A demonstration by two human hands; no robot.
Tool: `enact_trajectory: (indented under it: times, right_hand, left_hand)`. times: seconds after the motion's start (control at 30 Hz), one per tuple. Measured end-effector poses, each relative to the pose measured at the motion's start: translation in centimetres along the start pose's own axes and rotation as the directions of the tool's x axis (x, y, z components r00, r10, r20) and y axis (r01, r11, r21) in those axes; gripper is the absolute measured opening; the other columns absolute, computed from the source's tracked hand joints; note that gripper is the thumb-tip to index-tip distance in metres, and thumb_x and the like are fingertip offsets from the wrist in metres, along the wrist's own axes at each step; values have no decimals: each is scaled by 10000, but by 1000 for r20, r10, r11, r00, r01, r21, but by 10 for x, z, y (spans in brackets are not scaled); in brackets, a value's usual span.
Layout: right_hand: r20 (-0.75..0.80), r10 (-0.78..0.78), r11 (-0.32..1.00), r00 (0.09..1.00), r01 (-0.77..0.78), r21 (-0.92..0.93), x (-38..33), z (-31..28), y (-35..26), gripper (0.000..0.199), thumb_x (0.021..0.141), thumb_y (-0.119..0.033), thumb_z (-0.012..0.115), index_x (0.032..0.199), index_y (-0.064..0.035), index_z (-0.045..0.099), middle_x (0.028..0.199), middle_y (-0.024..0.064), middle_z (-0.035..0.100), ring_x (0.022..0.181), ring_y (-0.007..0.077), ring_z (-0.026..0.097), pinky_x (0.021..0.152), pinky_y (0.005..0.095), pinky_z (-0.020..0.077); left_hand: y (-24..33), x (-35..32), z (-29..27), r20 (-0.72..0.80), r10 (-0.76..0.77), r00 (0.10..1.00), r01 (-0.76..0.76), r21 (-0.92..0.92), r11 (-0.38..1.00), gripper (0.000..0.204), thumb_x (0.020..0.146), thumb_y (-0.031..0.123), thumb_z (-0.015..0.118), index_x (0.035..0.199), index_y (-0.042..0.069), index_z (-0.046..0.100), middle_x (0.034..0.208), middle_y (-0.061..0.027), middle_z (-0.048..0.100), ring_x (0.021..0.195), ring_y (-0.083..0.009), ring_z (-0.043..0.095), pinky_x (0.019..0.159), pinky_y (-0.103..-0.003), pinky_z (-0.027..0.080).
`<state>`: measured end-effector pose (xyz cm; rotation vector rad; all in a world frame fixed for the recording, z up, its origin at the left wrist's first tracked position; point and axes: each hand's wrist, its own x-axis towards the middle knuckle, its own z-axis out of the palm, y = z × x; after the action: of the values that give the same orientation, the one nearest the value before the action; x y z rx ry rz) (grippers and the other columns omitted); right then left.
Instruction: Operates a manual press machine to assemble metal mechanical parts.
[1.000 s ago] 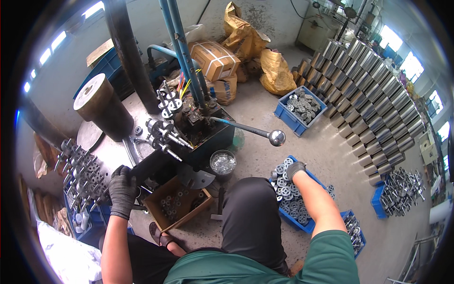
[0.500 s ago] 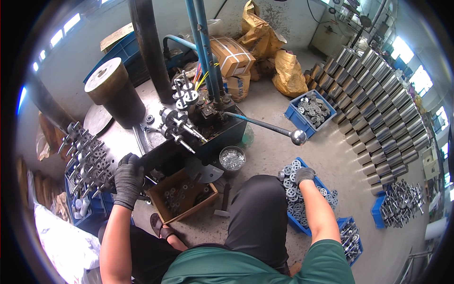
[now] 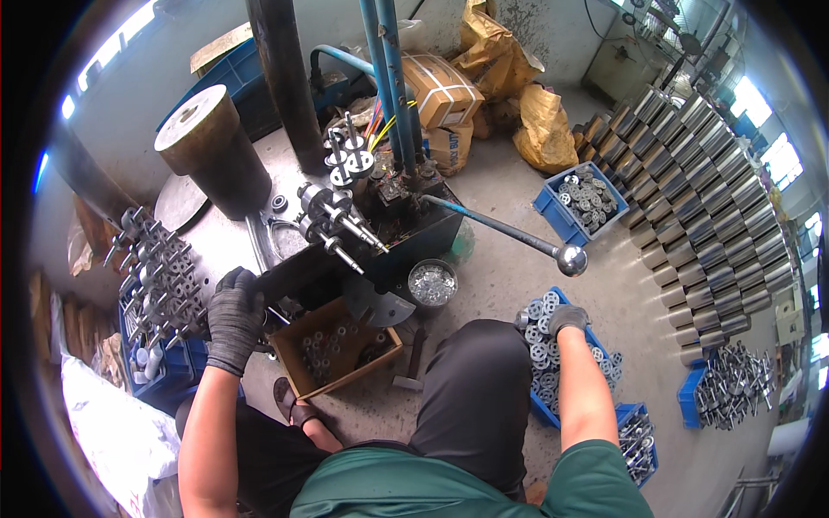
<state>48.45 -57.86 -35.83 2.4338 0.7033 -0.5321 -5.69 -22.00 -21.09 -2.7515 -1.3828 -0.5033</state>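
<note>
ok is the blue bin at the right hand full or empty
Looks full: metal discs lie heaped across the blue bin, beside the right hand.

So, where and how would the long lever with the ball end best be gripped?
Probably by the shiny ball, palm coming down from above: it is round, nothing touches its upper side, and it caps the free end of the lever, which slants out from the machine. The right hand looks nearer.

Workshop, stacked metal cylinders, parts bin
</note>
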Motion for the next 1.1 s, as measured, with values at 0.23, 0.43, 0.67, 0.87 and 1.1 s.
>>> enact_trajectory:
  times: [0.23, 0.43, 0.67, 0.87, 1.1]
  right_hand:
    - [137, -134, 984, 981, 148, -95, -9, -32, -7, 641, 761, -551, 740, 1204, -87, 755, 1253, 153, 727, 1169, 278, 702, 990, 401, 551]
    - [156, -108, 974, 982, 136, -179, 4, -19, 6, 781, 635, -624, 843, 1199, -92, 758, 1235, 140, 738, 1151, 276, 710, 969, 418, 567]
    - [125, -18, 992, 992, 33, -120, -11, -14, 6, 866, 625, -671, 861, 1215, -50, 735, 1237, 158, 734, 1146, 305, 711, 961, 422, 571]
    - [-144, 334, 638, 932, -111, 762, -25, 152, 38, 743, 714, -593, 842, 1086, 42, 735, 1090, 288, 729, 1069, 417, 704, 912, 465, 543]
    - [-175, 441, 364, 880, 2, 931, -21, 185, 30, 603, 769, -448, 839, 1081, 51, 708, 986, 233, 749, 908, 336, 717, 830, 435, 538]
  left_hand:
    - [-5, -5, -4, -2, -10, 1000, 10, 3, 1000, 424, 825, 108, 711, 1237, 36, 641, 1260, -193, 649, 1150, -394, 624, 1010, -464, 510]
    - [-2, 0, -1, -15, 21, 1000, -21, -31, 999, 438, 821, 111, 721, 1246, 43, 639, 1269, -190, 647, 1165, -391, 620, 1018, -463, 509]
    - [-6, -4, -2, -18, 6, 1000, -7, -21, 1000, 428, 822, 124, 727, 1236, 53, 646, 1275, -185, 644, 1173, -392, 616, 1021, -470, 507]
    - [3, -1, -2, -25, 2, 1000, -2, -19, 1000, 398, 819, 125, 720, 1200, 51, 634, 1243, -203, 634, 1146, -409, 612, 991, -494, 509]
    - [1, -1, -9, 6, -5, 1000, 5, 20, 1000, 329, 820, 145, 710, 1122, 48, 621, 1199, -209, 634, 1093, -418, 625, 942, -509, 518]
